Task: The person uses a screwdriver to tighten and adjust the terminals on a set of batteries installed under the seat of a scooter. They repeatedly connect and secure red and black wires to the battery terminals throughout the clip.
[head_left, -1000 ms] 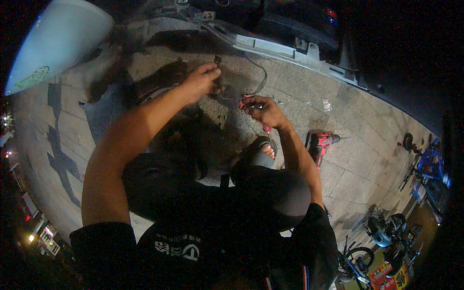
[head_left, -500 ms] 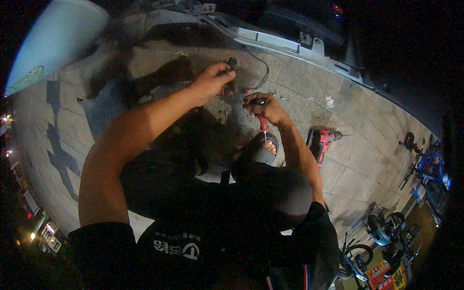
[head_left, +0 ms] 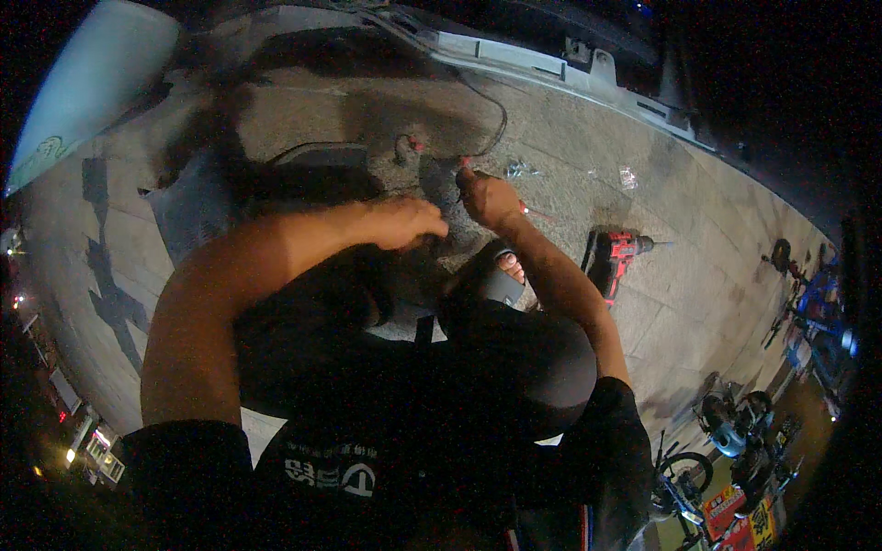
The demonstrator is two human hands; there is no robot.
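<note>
1. Paved ground (head_left: 680, 303) fills the middle of the frame in dim night light; a pale vehicle edge (head_left: 501, 59) crosses the top, and parked bikes (head_left: 726, 432) stand at lower right.
2. Near the upper centre, the right hand (head_left: 489, 197) is closed, its fingertips apparently pinching a small red piece (head_left: 466, 162) at the end of a thin dark cable (head_left: 504, 118).
3. What looks like a screwdriver (head_left: 542, 215) emerges from beneath that hand.
4. Left of it, the left hand (head_left: 413, 226) has its fingers curled; whether it holds anything I cannot tell.
5. For good handling, I would grip the red piece by its body rather than by the wire, leave the cable slack, and keep the screwdriver's tip clear of it.
6. From the red piece, the cable bows rightward, then bends back up-left toward the vehicle edge; the piece's own axis is too small to read.
7. The screwdriver's long axis runs nearly sideways, its shaft pointing right and slightly down.
8. Right of centre, a red-and-black drill (head_left: 617, 260) lies with its bit pointing right.
</note>
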